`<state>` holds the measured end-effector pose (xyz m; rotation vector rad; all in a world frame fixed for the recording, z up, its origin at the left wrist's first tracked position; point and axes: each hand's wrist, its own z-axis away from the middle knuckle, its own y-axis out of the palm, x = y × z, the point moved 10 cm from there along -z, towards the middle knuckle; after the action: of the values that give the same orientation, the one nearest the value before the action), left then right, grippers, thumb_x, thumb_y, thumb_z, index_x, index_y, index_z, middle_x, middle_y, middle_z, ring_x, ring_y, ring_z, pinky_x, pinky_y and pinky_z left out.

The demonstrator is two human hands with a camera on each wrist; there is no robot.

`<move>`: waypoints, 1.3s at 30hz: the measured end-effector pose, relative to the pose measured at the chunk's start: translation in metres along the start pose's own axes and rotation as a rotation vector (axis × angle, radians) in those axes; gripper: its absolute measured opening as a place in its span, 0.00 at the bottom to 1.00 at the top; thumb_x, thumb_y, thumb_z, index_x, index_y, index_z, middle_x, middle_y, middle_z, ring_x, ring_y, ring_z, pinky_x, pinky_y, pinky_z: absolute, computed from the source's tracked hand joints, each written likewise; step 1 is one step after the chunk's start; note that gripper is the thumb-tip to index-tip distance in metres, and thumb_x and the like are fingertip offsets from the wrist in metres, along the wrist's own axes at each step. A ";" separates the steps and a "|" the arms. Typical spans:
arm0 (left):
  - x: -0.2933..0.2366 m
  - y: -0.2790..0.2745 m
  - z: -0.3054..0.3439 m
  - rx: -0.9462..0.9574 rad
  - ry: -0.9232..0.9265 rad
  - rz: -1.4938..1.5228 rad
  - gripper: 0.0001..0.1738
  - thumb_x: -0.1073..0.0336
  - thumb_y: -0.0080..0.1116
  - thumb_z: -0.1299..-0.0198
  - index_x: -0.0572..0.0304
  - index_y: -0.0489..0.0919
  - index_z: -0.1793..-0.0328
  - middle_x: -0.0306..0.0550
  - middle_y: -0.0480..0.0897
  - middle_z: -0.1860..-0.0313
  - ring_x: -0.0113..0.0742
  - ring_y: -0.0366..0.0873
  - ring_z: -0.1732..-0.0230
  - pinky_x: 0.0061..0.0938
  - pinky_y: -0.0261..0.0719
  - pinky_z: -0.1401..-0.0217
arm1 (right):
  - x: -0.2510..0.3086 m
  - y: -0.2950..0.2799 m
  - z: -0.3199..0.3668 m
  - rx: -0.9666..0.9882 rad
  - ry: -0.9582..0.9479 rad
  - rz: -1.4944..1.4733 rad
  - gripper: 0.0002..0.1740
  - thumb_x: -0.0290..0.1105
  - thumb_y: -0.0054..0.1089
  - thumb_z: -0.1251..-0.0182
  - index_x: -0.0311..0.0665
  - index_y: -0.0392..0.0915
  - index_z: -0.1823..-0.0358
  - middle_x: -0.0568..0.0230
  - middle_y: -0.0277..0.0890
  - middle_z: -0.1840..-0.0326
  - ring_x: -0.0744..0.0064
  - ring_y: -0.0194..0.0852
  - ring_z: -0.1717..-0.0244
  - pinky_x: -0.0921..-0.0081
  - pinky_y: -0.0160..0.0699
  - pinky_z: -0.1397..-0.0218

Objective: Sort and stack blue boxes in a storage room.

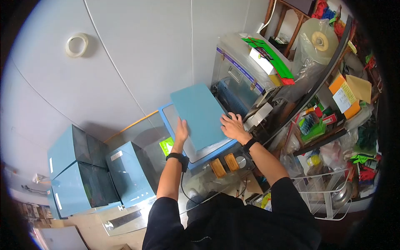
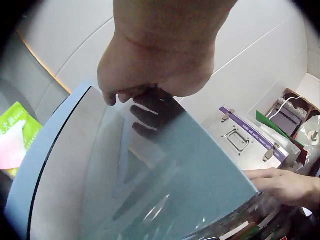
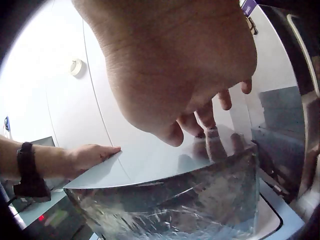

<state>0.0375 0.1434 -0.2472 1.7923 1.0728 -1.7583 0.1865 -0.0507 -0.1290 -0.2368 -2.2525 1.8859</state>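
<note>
The blue-topped box (image 1: pixel 200 116) rests on a blue-rimmed platform (image 1: pixel 214 154); I have the left hand (image 1: pixel 181 131) at its eight o'clock edge, fingers fairly straight, and the right hand (image 1: pixel 234 126) between three and four, fingers spread, neither clamped. I'd press evenly from both sides (the glossy top looks slippery) and keep clear of the latched case (image 1: pixel 243 85) past one o'clock. Palms hide much of the left fingers' contact; glare blurs the box's clear sides (image 3: pixel 170 210).
</note>
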 end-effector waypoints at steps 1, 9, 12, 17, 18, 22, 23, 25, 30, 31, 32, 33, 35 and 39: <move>-0.003 -0.004 0.001 -0.016 0.007 -0.008 0.40 0.46 0.39 0.28 0.75 0.51 0.25 0.70 0.61 0.28 0.56 0.58 0.26 0.37 0.57 0.26 | 0.001 0.000 0.000 0.009 0.005 -0.010 0.24 0.40 0.52 0.36 0.39 0.74 0.40 0.60 0.65 0.31 0.50 0.53 0.30 0.46 0.47 0.33; -0.071 -0.026 0.046 -0.264 -0.004 -0.454 0.40 0.54 0.56 0.38 0.76 0.57 0.29 0.75 0.61 0.31 0.67 0.63 0.33 0.45 0.64 0.31 | 0.013 0.006 -0.012 0.178 0.064 0.037 0.29 0.45 0.54 0.37 0.41 0.71 0.36 0.61 0.61 0.27 0.51 0.52 0.28 0.46 0.46 0.30; -0.097 -0.009 0.061 -0.201 -0.056 -0.601 0.41 0.54 0.58 0.40 0.72 0.57 0.28 0.77 0.55 0.28 0.69 0.62 0.32 0.47 0.65 0.32 | 0.015 0.010 -0.012 0.248 0.080 0.052 0.30 0.47 0.52 0.35 0.42 0.69 0.34 0.62 0.58 0.25 0.51 0.50 0.27 0.44 0.44 0.28; -0.091 0.010 0.061 -0.217 -0.039 -0.705 0.36 0.57 0.53 0.36 0.66 0.57 0.26 0.78 0.47 0.25 0.68 0.54 0.27 0.48 0.64 0.30 | 0.015 0.014 -0.012 0.302 0.090 0.058 0.31 0.50 0.49 0.32 0.42 0.66 0.31 0.61 0.54 0.23 0.49 0.50 0.27 0.43 0.42 0.27; -0.089 0.009 0.060 -0.210 -0.048 -0.677 0.35 0.57 0.51 0.35 0.66 0.57 0.26 0.76 0.47 0.25 0.67 0.53 0.26 0.47 0.61 0.28 | 0.014 0.015 -0.012 0.312 0.100 0.055 0.32 0.50 0.48 0.32 0.42 0.65 0.31 0.61 0.53 0.22 0.49 0.50 0.28 0.43 0.42 0.27; -0.099 0.015 0.056 -0.234 -0.008 -0.894 0.33 0.55 0.44 0.32 0.66 0.60 0.26 0.67 0.49 0.22 0.59 0.47 0.22 0.44 0.48 0.22 | 0.010 0.018 -0.012 0.324 0.122 0.102 0.34 0.53 0.47 0.32 0.43 0.64 0.29 0.61 0.53 0.22 0.51 0.50 0.27 0.47 0.42 0.26; -0.102 0.021 0.055 -0.247 0.019 -1.034 0.32 0.53 0.43 0.31 0.66 0.60 0.26 0.64 0.50 0.22 0.56 0.46 0.21 0.43 0.45 0.21 | 0.007 0.021 -0.012 0.326 0.130 0.120 0.34 0.54 0.47 0.32 0.44 0.63 0.29 0.61 0.54 0.22 0.52 0.50 0.27 0.49 0.43 0.26; -0.111 0.048 0.054 -0.179 0.121 -1.177 0.33 0.51 0.40 0.31 0.65 0.60 0.26 0.58 0.53 0.22 0.50 0.45 0.20 0.42 0.39 0.20 | 0.004 0.024 -0.014 0.336 0.124 0.104 0.34 0.54 0.46 0.31 0.43 0.63 0.29 0.60 0.53 0.22 0.49 0.49 0.26 0.48 0.42 0.26; -0.123 0.064 0.074 -0.122 0.181 -1.008 0.35 0.48 0.38 0.30 0.68 0.61 0.27 0.56 0.58 0.24 0.46 0.48 0.21 0.41 0.41 0.20 | 0.004 0.026 -0.014 0.362 0.125 0.062 0.35 0.53 0.44 0.30 0.41 0.61 0.28 0.57 0.51 0.22 0.46 0.45 0.24 0.45 0.39 0.25; -0.123 0.064 0.076 -0.129 0.181 -1.012 0.35 0.48 0.38 0.31 0.69 0.61 0.27 0.56 0.58 0.24 0.46 0.49 0.21 0.41 0.41 0.20 | 0.004 0.027 -0.012 0.356 0.122 0.059 0.35 0.53 0.45 0.31 0.41 0.61 0.29 0.57 0.52 0.22 0.46 0.46 0.25 0.45 0.40 0.25; -0.123 0.064 0.077 -0.138 0.182 -1.017 0.36 0.48 0.38 0.31 0.69 0.60 0.27 0.56 0.58 0.24 0.46 0.49 0.21 0.41 0.41 0.20 | 0.004 0.026 -0.012 0.349 0.117 0.056 0.35 0.52 0.46 0.31 0.40 0.61 0.29 0.56 0.52 0.22 0.46 0.47 0.25 0.45 0.40 0.25; -0.123 0.063 0.078 -0.140 0.174 -1.012 0.36 0.47 0.38 0.31 0.69 0.60 0.27 0.56 0.58 0.24 0.46 0.49 0.21 0.41 0.41 0.20 | 0.004 0.026 -0.015 0.339 0.110 0.053 0.35 0.52 0.47 0.32 0.40 0.62 0.29 0.56 0.53 0.23 0.46 0.47 0.25 0.44 0.41 0.26; -0.124 0.063 0.080 -0.141 0.161 -1.003 0.36 0.47 0.38 0.31 0.69 0.60 0.27 0.56 0.58 0.24 0.46 0.50 0.22 0.41 0.42 0.20 | 0.010 0.021 -0.016 0.354 0.088 0.103 0.35 0.51 0.49 0.33 0.40 0.62 0.29 0.53 0.55 0.24 0.46 0.49 0.26 0.43 0.42 0.26; -0.126 0.064 0.085 -0.119 0.148 -1.021 0.36 0.47 0.39 0.31 0.69 0.60 0.27 0.56 0.59 0.24 0.46 0.50 0.22 0.41 0.41 0.20 | 0.024 0.010 -0.035 0.414 0.094 0.188 0.34 0.49 0.52 0.34 0.40 0.64 0.30 0.49 0.59 0.27 0.46 0.52 0.28 0.45 0.47 0.27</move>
<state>0.0415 0.0107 -0.1496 1.3746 2.3786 -1.9766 0.1716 -0.0098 -0.1314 -0.4724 -1.7804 2.3266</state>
